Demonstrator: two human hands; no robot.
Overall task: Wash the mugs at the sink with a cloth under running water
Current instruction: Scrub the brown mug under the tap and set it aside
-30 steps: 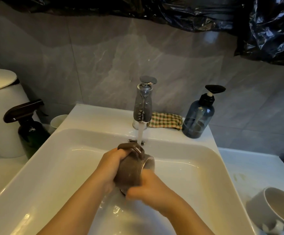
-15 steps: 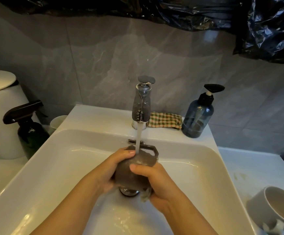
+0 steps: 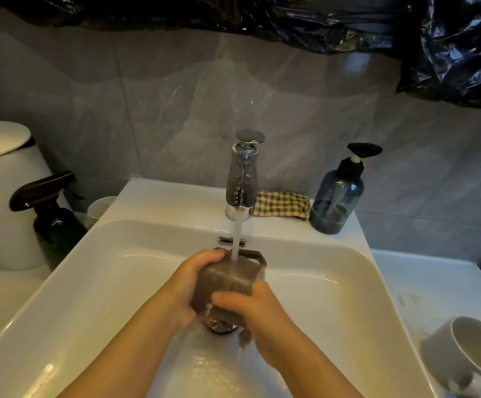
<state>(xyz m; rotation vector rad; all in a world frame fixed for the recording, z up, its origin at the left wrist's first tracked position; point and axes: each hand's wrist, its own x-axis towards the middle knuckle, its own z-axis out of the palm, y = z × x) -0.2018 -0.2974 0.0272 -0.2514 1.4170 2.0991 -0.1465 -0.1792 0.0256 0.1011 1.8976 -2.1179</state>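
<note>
Gripping brown mug (image 3: 228, 278) — left hand (image 3: 192, 284), right hand (image 3: 258, 310) — inside sink rim (image 3: 161, 208).

A brown mug (image 3: 228, 278) sits in a white sink (image 3: 348, 282), beside a green-and-orange checked cloth (image 3: 282, 203), a blue soap bottle (image 3: 335, 196) and a grey mug (image 3: 463, 351).

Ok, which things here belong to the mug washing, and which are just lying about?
In the job: brown mug gripped by left hand; grey cloth in right hand; tap running; sink; grey mug on its side.
Lying about: checked cloth, pump bottle, spray bottle, white bin, small cup.
</note>
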